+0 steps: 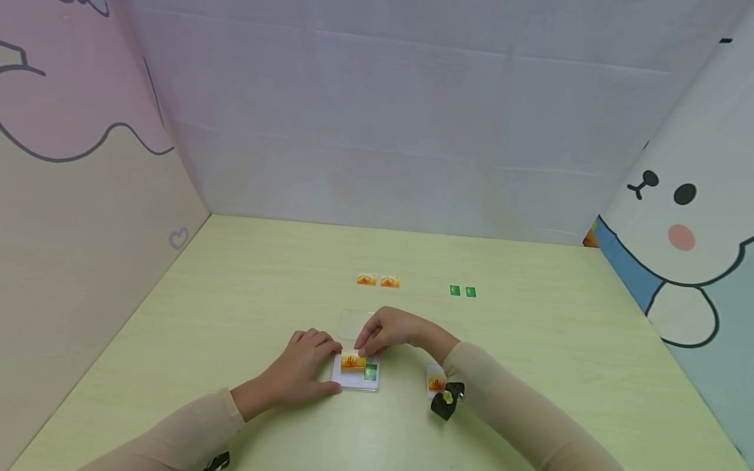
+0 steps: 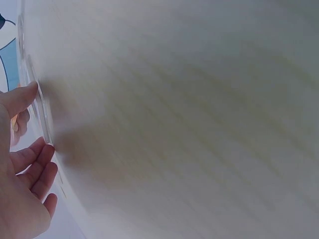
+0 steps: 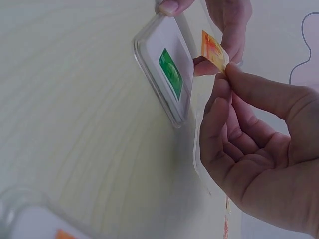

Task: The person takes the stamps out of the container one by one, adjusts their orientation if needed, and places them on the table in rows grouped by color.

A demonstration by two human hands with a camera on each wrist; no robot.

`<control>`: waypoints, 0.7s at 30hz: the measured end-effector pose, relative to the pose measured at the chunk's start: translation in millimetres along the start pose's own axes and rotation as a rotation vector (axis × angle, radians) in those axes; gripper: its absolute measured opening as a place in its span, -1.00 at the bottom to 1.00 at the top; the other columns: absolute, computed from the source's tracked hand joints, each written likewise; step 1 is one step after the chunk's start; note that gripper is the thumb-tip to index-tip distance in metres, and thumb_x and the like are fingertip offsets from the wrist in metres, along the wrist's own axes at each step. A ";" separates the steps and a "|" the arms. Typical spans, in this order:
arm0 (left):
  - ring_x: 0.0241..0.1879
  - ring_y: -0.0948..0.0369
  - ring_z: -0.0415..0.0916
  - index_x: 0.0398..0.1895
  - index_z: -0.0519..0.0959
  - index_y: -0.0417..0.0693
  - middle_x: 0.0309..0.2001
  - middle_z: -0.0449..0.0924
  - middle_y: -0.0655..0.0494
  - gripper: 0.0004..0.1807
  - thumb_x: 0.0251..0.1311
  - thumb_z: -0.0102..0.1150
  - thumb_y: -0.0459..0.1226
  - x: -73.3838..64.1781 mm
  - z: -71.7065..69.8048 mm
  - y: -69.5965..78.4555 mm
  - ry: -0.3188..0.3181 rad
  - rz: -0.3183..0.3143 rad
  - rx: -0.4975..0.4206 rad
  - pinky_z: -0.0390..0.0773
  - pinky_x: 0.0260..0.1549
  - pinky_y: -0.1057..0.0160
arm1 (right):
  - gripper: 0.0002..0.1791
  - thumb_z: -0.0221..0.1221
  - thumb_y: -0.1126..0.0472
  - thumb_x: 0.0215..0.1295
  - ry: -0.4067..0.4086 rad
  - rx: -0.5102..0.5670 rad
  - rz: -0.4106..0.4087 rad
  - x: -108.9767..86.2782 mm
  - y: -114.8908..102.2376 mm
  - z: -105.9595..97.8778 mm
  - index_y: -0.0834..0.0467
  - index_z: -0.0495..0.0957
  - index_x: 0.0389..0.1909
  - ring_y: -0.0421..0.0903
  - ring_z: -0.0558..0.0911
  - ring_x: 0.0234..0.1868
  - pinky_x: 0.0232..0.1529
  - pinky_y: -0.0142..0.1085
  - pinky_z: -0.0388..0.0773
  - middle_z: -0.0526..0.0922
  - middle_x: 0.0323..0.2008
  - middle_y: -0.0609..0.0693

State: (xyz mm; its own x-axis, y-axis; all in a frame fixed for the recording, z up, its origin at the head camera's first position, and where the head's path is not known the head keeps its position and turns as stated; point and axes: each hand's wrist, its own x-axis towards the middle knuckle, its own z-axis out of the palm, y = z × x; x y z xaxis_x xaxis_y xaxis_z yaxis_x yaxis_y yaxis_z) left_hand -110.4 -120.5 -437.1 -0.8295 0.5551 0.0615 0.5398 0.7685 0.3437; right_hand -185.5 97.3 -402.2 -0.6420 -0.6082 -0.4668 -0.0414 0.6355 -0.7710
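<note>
In the head view my right hand point(image 1: 393, 327) pinches an orange-and-yellow stamp point(image 1: 353, 362) between thumb and index finger. The right wrist view shows this stamp point(image 3: 213, 51) tilted, held by one edge over a clear plastic case point(image 3: 160, 35) with a white insert. A green stamp point(image 3: 171, 74) lies on that insert, at the right side of the case point(image 1: 352, 383) in the head view. My left hand point(image 1: 299, 369) grips the case by its edges, thumb on the near side and fingers on the far side. The left wrist view sees the case point(image 2: 44, 112) edge-on.
Two orange stamps point(image 1: 378, 281) lie farther back on the pale table point(image 1: 265, 281), with two green stamps point(image 1: 463, 291) to their right. A clear plastic cover point(image 1: 352, 322) lies behind the case. By my right sleeve lies another case point(image 1: 432, 372) with an orange stamp.
</note>
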 end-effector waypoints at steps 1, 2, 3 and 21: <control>0.03 0.18 0.39 -0.03 0.54 0.01 -0.04 0.56 0.17 -0.45 -0.05 0.39 0.08 0.1 -0.1 -0.1 0.002 0.002 0.003 0.28 0.06 0.03 | -0.84 0.31 0.25 0.16 0.000 -0.002 -0.003 -0.3 0.1 -0.3 0.24 0.70 -0.27 -0.27 0.54 -0.49 -0.30 -0.42 0.58 0.75 -0.41 0.02; 0.03 0.18 0.39 -0.03 0.54 0.02 -0.04 0.56 0.17 -0.45 -0.05 0.38 0.08 0.0 -0.1 -0.1 0.003 0.002 0.004 0.28 0.05 0.03 | -0.85 0.31 0.26 0.16 0.000 0.000 -0.002 -0.5 0.2 -0.7 0.23 0.71 -0.27 -0.27 0.55 -0.48 -0.30 -0.41 0.58 0.75 -0.41 0.02; 0.02 0.18 0.39 -0.03 0.54 0.02 -0.04 0.56 0.17 -0.45 -0.05 0.38 0.08 0.0 -0.1 -0.1 0.006 0.004 0.006 0.28 0.05 0.03 | -0.85 0.31 0.26 0.16 0.000 0.003 -0.001 -0.3 0.5 -1.1 0.23 0.71 -0.28 -0.27 0.55 -0.48 -0.30 -0.41 0.59 0.75 -0.41 0.01; 0.03 0.18 0.39 -0.03 0.54 0.03 -0.04 0.56 0.17 -0.45 -0.05 0.38 0.08 -1.2 -0.6 1.5 0.004 -0.006 -0.012 0.27 0.08 0.01 | -0.89 0.31 0.26 0.15 -0.013 0.036 0.030 0.6 2.0 -5.7 0.21 0.72 -0.33 -0.25 0.57 -0.50 -0.31 -0.40 0.61 0.73 -0.46 -0.04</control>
State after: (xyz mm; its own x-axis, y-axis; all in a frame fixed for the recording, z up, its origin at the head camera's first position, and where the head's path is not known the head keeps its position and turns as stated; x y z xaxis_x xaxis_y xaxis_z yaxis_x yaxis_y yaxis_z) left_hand -108.6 -120.2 -436.1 -0.8336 0.5488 0.0633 0.5327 0.7682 0.3550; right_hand -190.4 100.9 -401.5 -0.6327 -0.5953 -0.4953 0.0057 0.6359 -0.7717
